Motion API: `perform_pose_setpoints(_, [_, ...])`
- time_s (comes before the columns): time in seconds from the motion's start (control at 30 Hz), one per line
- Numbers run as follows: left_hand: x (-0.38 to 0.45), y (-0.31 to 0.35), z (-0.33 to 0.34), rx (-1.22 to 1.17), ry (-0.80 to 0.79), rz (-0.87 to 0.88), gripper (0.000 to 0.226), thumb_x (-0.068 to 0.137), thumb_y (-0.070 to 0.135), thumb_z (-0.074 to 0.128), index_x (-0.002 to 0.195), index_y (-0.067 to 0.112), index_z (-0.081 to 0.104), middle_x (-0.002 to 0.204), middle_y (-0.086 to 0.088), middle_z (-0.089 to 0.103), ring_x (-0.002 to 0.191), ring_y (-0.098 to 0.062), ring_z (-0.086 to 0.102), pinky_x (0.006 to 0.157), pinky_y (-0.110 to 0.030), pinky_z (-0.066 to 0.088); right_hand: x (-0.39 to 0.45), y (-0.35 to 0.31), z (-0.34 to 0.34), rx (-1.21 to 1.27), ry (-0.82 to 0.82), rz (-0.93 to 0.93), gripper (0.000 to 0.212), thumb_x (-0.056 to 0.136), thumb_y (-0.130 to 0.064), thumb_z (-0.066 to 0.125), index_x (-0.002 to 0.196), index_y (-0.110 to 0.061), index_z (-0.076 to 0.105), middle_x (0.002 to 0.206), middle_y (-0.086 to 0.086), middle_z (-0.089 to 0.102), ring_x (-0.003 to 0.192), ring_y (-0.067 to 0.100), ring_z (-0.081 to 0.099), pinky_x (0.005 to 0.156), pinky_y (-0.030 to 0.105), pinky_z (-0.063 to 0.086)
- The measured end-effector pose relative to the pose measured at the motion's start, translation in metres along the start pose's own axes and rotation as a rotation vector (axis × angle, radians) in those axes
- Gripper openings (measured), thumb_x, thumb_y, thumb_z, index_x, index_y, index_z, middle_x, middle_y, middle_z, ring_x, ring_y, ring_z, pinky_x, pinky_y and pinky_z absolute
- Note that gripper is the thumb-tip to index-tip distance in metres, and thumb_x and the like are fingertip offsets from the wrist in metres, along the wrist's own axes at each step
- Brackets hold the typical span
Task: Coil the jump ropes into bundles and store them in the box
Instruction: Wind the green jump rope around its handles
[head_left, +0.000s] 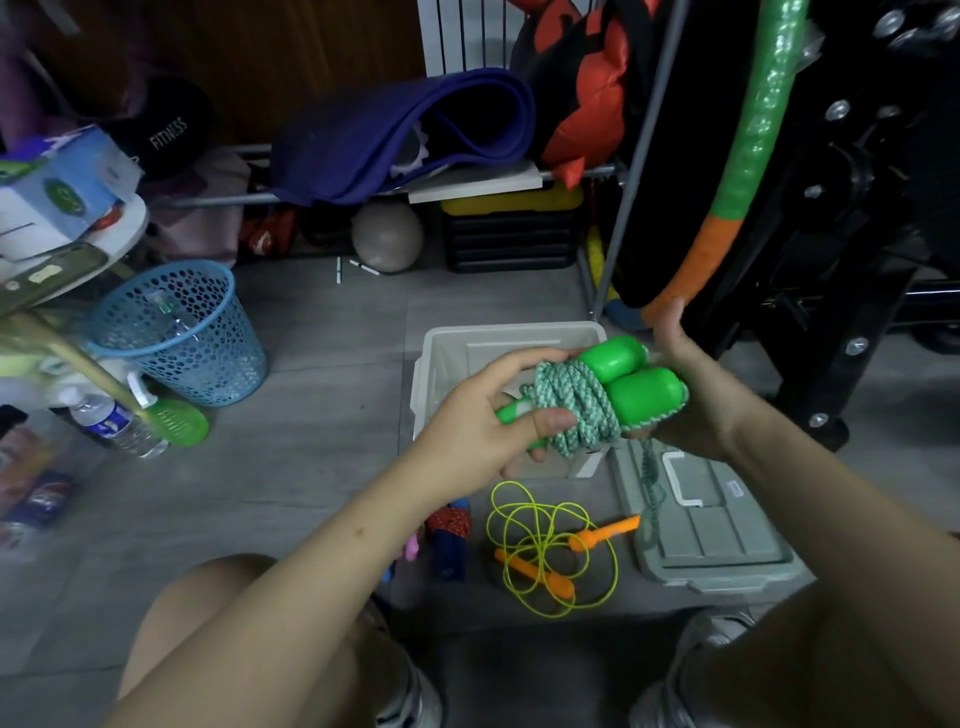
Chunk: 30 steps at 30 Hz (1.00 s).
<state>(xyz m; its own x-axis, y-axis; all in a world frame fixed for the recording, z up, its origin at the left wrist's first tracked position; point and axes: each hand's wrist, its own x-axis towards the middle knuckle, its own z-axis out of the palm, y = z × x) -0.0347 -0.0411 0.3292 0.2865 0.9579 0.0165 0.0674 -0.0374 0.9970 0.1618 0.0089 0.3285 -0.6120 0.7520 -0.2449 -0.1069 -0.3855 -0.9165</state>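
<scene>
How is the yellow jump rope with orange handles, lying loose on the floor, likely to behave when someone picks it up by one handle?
The yellow jump rope would probably trail floppily, since its thin cord lies in slack, overlapping loops. Those loops may snag into a tangle as they lift. It likely feels light: the cord is thin and the orange handles look like slim plastic.

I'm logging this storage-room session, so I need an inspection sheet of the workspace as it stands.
Surface: grey tiled floor.
Job's things: green rope coiled round its handles, tail hanging; open box; lid beside it; yellow rope loose on the floor.
Clutter: blue basket, bottle.
Hands: left hand and right hand grip the bundle.
Cables: nothing seen.
Surroundings: purple mat, ball.
</scene>
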Motion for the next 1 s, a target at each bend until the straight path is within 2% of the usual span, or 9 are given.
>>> perform_pose_setpoints(0.1, [0.008, -0.002, -0.005, -0.031, 0.083, -0.039, 0.032, 0.082, 0.017, 0.066, 0.11, 0.03, 0.054, 0.057, 0.001, 0.063, 0.044, -0.012, 0.055, 0.035, -0.019, 0.035, 0.004, 0.008, 0.005, 0.042, 0.013, -0.054, 0.098, 0.044, -0.089, 0.058, 0.111, -0.018, 0.059, 0.083, 0.007, 0.055, 0.058, 0.015, 0.045, 0.049, 0.026, 0.018])
perform_pose_setpoints(0.2, [0.011, -0.004, -0.005, 0.023, 0.118, -0.068, 0.028, 0.087, 0.016, 0.065, 0.109, 0.024, 0.05, 0.059, -0.001, 0.06, 0.036, -0.008, 0.05, 0.035, -0.02, 0.034, 0.006, 0.021, 0.011, -0.111, 0.065, -0.102, 0.081, 0.046, -0.08, 0.07, 0.101, -0.022, 0.06, 0.079, -0.002, 0.056, 0.06, 0.009, 0.045, 0.05, 0.02, 0.028])
perform_pose_setpoints(0.27, [0.011, -0.005, -0.003, 0.04, 0.13, -0.09, 0.025, 0.088, 0.019, 0.063, 0.106, 0.024, 0.047, 0.061, -0.007, 0.059, 0.033, -0.006, 0.048, 0.035, -0.019, 0.033, 0.006, 0.029, 0.014, -0.208, 0.102, -0.138, 0.072, 0.05, -0.072, 0.076, 0.097, -0.019, 0.061, 0.08, 0.001, 0.053, 0.063, 0.008, 0.046, 0.054, 0.017, 0.034])
perform_pose_setpoints(0.4, [0.013, -0.006, -0.007, 0.041, 0.131, -0.138, 0.017, 0.091, 0.031, 0.058, 0.101, 0.028, 0.046, 0.056, -0.006, 0.06, 0.033, -0.011, 0.046, 0.034, -0.015, 0.03, 0.005, 0.031, 0.016, -0.299, 0.136, -0.143, 0.061, 0.056, -0.072, 0.071, 0.083, -0.018, 0.061, 0.07, 0.0, 0.048, 0.061, 0.007, 0.041, 0.058, 0.02, 0.033])
perform_pose_setpoints(0.53, [0.015, -0.011, -0.008, -0.018, 0.09, -0.171, 0.04, 0.084, 0.053, 0.056, 0.108, 0.023, 0.046, 0.053, -0.006, 0.06, 0.035, -0.017, 0.042, 0.036, -0.014, 0.029, -0.001, 0.031, 0.018, -0.496, 0.037, -0.127, 0.033, 0.068, -0.07, 0.063, 0.064, -0.037, 0.063, 0.056, -0.014, 0.039, 0.054, 0.002, 0.033, 0.053, 0.019, 0.03])
perform_pose_setpoints(0.63, [0.013, -0.01, -0.003, -0.067, 0.081, -0.126, 0.039, 0.081, 0.049, 0.058, 0.108, 0.023, 0.048, 0.054, -0.007, 0.058, 0.035, -0.016, 0.042, 0.035, -0.014, 0.028, -0.002, 0.032, 0.023, -0.558, 0.066, -0.133, 0.03, 0.078, -0.061, 0.056, 0.07, -0.033, 0.062, 0.06, -0.01, 0.042, 0.055, 0.002, 0.037, 0.056, 0.021, 0.031])
perform_pose_setpoints(0.73, [0.016, -0.007, -0.001, -0.042, 0.173, -0.077, 0.018, 0.089, 0.032, 0.059, 0.103, 0.025, 0.049, 0.055, -0.004, 0.058, 0.034, -0.011, 0.046, 0.035, -0.017, 0.031, 0.0, 0.029, 0.028, -0.593, 0.169, -0.205, 0.015, 0.089, -0.035, 0.057, 0.083, -0.023, 0.062, 0.065, -0.018, 0.06, 0.058, -0.008, 0.049, 0.059, 0.008, 0.036])
perform_pose_setpoints(0.87, [0.023, -0.012, -0.002, 0.082, 0.234, -0.062, 0.018, 0.091, 0.036, 0.059, 0.096, 0.023, 0.048, 0.056, -0.007, 0.06, 0.036, -0.015, 0.046, 0.038, -0.02, 0.033, 0.001, 0.027, 0.035, -0.626, 0.336, -0.269, 0.035, 0.092, -0.016, 0.057, 0.059, -0.026, 0.049, 0.04, -0.02, 0.044, 0.043, -0.005, 0.04, 0.047, 0.009, 0.03])
perform_pose_setpoints(1.0, [0.027, -0.012, -0.004, 0.116, 0.249, -0.066, 0.026, 0.089, 0.042, 0.059, 0.093, 0.019, 0.047, 0.055, -0.005, 0.06, 0.037, -0.02, 0.046, 0.04, -0.022, 0.033, 0.003, 0.025, 0.041, -0.613, 0.437, -0.256, 0.047, 0.08, -0.038, 0.062, 0.047, -0.021, 0.034, 0.041, -0.011, 0.025, 0.044, 0.005, 0.023, 0.046, 0.022, 0.019])
